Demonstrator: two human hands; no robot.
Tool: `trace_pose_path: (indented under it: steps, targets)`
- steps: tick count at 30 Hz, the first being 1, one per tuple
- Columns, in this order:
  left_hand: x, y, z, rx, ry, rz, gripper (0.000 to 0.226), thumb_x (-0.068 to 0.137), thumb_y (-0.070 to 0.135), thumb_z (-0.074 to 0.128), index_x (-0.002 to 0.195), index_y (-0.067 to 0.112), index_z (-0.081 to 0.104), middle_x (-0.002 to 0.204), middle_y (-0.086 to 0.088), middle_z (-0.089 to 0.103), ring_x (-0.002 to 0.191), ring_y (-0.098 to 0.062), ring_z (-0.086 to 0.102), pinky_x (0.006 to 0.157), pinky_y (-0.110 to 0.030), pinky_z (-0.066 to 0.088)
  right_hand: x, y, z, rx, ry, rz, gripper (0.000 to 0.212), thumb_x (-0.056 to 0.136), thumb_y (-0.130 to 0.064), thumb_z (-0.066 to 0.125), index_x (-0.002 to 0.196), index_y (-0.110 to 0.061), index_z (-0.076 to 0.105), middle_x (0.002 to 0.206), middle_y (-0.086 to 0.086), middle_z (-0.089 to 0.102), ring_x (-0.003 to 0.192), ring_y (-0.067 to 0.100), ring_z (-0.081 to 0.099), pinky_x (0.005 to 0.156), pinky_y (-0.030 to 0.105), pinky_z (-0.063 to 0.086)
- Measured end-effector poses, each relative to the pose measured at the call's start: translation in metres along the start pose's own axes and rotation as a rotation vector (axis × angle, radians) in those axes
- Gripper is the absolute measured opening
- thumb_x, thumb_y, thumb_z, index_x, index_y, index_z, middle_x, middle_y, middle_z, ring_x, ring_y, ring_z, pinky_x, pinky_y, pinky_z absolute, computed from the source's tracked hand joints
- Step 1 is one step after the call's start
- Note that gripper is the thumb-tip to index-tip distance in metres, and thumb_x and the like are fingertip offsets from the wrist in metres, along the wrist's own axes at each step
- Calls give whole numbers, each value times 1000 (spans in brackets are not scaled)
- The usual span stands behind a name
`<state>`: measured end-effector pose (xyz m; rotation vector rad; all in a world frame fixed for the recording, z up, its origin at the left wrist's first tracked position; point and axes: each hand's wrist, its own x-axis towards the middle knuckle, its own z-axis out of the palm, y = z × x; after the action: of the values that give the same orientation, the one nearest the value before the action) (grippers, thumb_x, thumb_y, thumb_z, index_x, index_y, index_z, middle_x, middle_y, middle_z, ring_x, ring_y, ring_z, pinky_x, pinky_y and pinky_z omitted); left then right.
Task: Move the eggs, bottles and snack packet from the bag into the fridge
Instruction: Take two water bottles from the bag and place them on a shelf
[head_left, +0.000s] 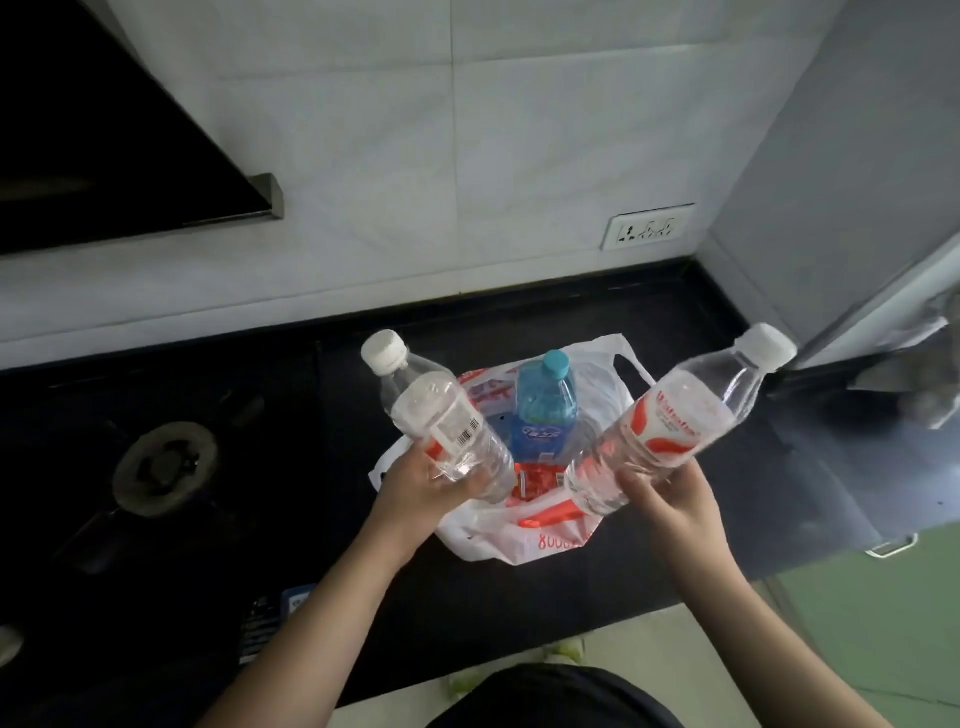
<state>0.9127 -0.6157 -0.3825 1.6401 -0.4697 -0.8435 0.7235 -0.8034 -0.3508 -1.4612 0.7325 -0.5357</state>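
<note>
my left hand (423, 480) grips clear bottle (441, 415), right hand (670, 491) grips second bottle (670, 421), mid frame over bag (519, 535). blue bottle (545, 410) remains inside. next, i think: carry both to fridge (852, 171) at right.

Clear glossy plastic is seen in the two bottles (447, 421) (670, 431); thin crinkled plastic film in the bag (483, 540); polished dark stone in the tabletop (519, 587); smooth glazed tile (467, 156) on the wall.

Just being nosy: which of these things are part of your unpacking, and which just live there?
Part of the job: two clear bottles in the left hand and right hand; blue bottle; red packet; bag.
Just there: stove burner; wall socket; range hood.
</note>
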Motion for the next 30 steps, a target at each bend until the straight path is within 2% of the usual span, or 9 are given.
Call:
trace_pose_path:
  steps: [2,7,10,12,15,18,22,26,30]
  targets:
    - [-9,8,-4,-73,-77,41,73,70,48,83,132,23,54,125,2,67,119,-16,61,103,-49,47,-3,-6,3,194,-40,16,76,63,-55,83,122,-15,56,115,1,71,106,21,68,85,34,58]
    - [-31,24,-5,-312,-184,85,91,65,58,81,138,16,47,130,-8,63,123,-28,58,99,-48,48,-16,-23,10,438,-92,128,87,58,-62,81,123,-10,56,105,8,71,95,29,71,76,37,58]
    - [-46,28,-3,-513,-222,36,99,53,56,89,134,13,48,115,-9,69,109,-30,66,87,-45,54,-24,-29,13,528,-137,147,82,51,-66,82,111,-13,66,106,16,69,93,33,70,79,45,58]
    - [-55,29,-1,-624,-246,9,106,50,52,91,135,7,45,109,-13,69,101,-34,68,91,-54,53,-30,-36,13,595,-205,161,85,50,-62,84,112,-8,64,104,17,69,87,32,70,76,44,58]
    - [-70,36,4,-767,-232,-16,105,52,48,92,132,-2,45,106,-21,68,92,-36,69,85,-58,55,-41,-49,10,668,-324,184,68,43,-55,89,92,-10,74,83,13,71,72,27,70,65,37,59]
    - [-84,43,11,-829,-193,4,102,53,45,92,132,-2,49,114,-25,65,97,-36,68,77,-50,57,-48,-60,6,672,-392,157,67,41,-56,90,90,-12,75,84,13,71,72,26,70,66,38,59]
    - [-101,52,30,-837,-163,83,77,43,53,93,105,13,76,106,-15,73,97,-30,70,83,-53,57,-51,-71,-4,613,-462,94,76,44,-62,88,96,-9,72,86,14,70,74,27,70,68,39,59]
    - [-119,56,62,-835,-109,173,75,48,63,87,108,20,76,107,-10,73,99,-26,70,80,-47,58,-59,-76,-38,501,-553,23,72,50,-67,83,95,-12,73,85,14,71,76,28,71,71,40,58]
    - [-143,57,99,-818,-8,217,72,45,66,87,98,18,78,96,-10,74,84,-23,72,72,-41,59,-62,-70,-79,491,-639,89,74,56,-60,84,100,-3,69,84,19,68,73,31,68,73,41,58]
